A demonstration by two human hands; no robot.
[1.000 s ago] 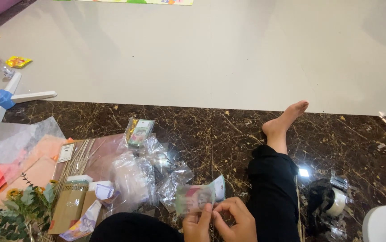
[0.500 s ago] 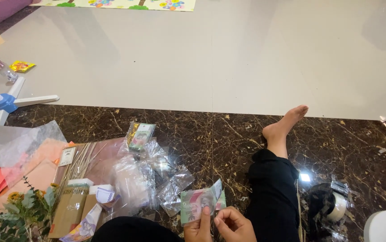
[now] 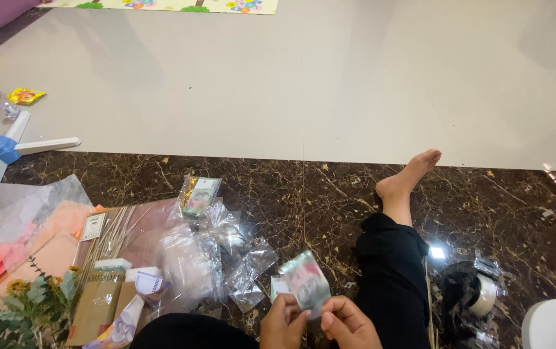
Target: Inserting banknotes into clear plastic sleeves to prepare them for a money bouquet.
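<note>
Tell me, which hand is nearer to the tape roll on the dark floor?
The right hand. It is closer to the tape roll, which lies off to its right; the left hand is farther away.

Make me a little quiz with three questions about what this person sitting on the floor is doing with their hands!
1. True or false: both hands, the left hand and the right hand, hold the small clear plastic sleeve with a pinkish paper note inside.
2. What lies farther from the person: the green-and-gold packet in clear wrap or the pile of empty clear plastic sleeves?
3. Pick one. The bare foot rests on: A) dark marbled floor tile, B) a flowery mat.

Key: 1 true; 2 the green-and-gold packet; 3 A.
</note>
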